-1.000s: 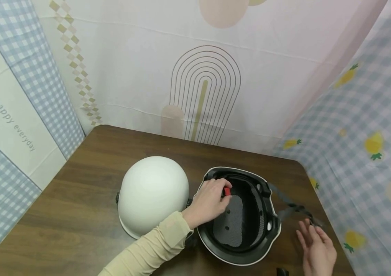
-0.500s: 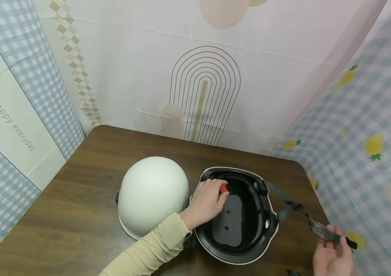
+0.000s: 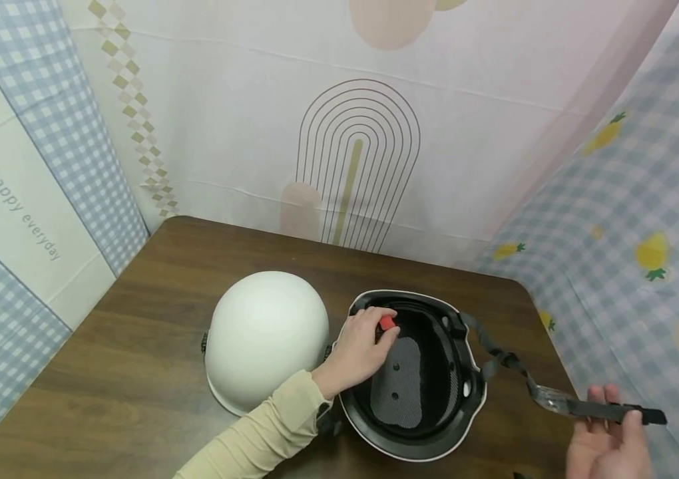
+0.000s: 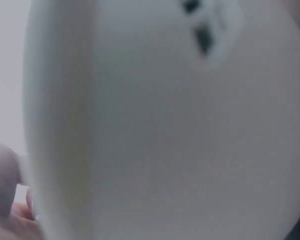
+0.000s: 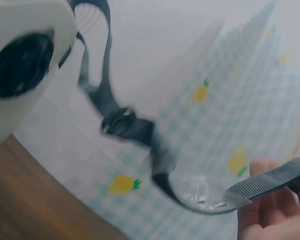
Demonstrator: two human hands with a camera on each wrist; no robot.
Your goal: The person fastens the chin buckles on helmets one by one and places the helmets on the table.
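Observation:
An upturned white helmet (image 3: 414, 444) with a black padded lining lies on the table, opening upward. My left hand (image 3: 356, 352) reaches over its left rim and pinches a small red buckle (image 3: 386, 323) between thumb and fingers. From the right rim runs a grey chin strap (image 3: 596, 410), drawn out past the table's edge. My right hand (image 3: 609, 436), palm up, grips it near its black buckle end (image 3: 651, 416). A clear plastic sleeve (image 5: 202, 192) wraps part of the strap in the right wrist view. Helmet shell (image 4: 180, 135) fills the left wrist view, blurred.
Left of my forearm a second white helmet (image 3: 266, 339) sits dome up, close to the upturned one. Both are on a brown wooden table (image 3: 154, 359). Patterned cloth (image 3: 243, 120) hangs behind and at both sides. A small black piece (image 3: 520, 476) shows at the bottom edge.
My right hand has moved right, pulling the strap out straighter and lifting its end into view. My left hand stays at the rim with the red buckle, shifted only slightly.

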